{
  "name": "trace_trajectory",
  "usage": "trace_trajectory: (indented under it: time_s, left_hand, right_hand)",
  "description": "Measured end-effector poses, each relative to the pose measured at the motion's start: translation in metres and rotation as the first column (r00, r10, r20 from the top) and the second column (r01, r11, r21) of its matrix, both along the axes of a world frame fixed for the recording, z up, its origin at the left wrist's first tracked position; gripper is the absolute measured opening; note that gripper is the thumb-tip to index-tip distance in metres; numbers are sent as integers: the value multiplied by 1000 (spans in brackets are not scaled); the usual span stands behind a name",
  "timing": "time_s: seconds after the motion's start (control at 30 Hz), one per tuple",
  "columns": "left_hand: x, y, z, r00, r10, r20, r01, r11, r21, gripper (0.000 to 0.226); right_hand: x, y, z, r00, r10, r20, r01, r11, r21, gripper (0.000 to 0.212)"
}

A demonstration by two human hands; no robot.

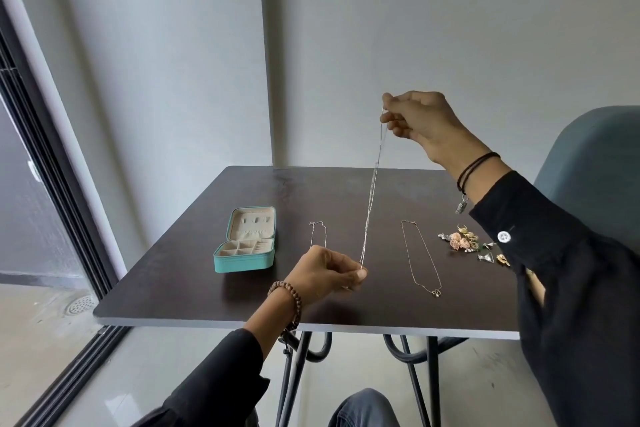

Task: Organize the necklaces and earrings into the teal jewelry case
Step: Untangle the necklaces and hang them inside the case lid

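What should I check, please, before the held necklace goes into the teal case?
1. Case lid open: ok. The teal jewelry case lies open on the table.
2. Compartments free: ok, the tray looks empty, though small items would be hard to see.
3. Both ends held: ok. The right hand pinches the top of the silver necklace and the left hand its lower end.
4. Chain untangled: cannot tell, the strands are too fine.
5. Path to the case clear: not ok. A thin necklace lies on the table between the left hand and the case.
6. Other pieces safe: ok. The gold necklace and earrings lie flat, away from the edge.
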State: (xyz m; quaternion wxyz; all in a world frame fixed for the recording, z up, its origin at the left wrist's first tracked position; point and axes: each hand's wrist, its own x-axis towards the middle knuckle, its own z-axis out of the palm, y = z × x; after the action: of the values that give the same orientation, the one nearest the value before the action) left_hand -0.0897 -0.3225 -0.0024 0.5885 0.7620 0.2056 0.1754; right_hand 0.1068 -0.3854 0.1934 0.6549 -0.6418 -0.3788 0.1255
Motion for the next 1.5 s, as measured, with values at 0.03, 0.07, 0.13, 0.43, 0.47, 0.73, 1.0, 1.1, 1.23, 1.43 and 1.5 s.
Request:
trace_trajectory:
  time_s: [0.03,0.07,0.13,0.43,0.47,0.73,1.0,1.1,1.23,1.43,1.5]
  left_hand:
    - [1,1,0,1000,16,-8,-16,1000,19,22]
    - [1,1,-1,999,34,-17,-33,999,42,20]
    - [2,2,-1,996,79,-40,-75,993,95,18]
    - [2,4,-4,987,153,-53,-141,972,187,11]
    - [1,3,-4,988,142,-64,-127,971,202,13]
    - [-1,-5,-2,983,143,-112,-104,948,300,17]
    - [0,-5,-3,984,112,-138,-74,963,257,19]
    - [-1,-8,-1,986,23,-166,6,985,170,17]
    - [0,-9,-3,980,-21,-196,49,989,142,18]
    - [6,-8,-2,976,-25,-214,75,971,226,18]
    - [8,-9,-2,975,-39,-218,93,965,244,17]
  right_hand:
    - [1,1,-2,998,-20,52,20,1000,-7,23]
    - [3,2,-4,993,-44,111,47,999,-19,27]
    - [7,3,-8,975,-84,207,92,995,-30,33]
    - [24,2,-15,878,-116,465,191,975,-117,18]
    - [26,1,-17,866,-125,483,204,972,-114,20]
    - [40,0,-33,725,-136,675,198,980,-14,27]
    - [52,8,-54,779,-207,592,249,968,11,16]
    - [55,15,-63,803,-182,567,236,971,-23,15]
    - [61,28,-75,752,-187,632,274,961,-42,16]
    - [75,47,-91,724,-167,669,288,955,-74,16]
    - [79,53,-97,731,-133,670,269,957,-104,15]
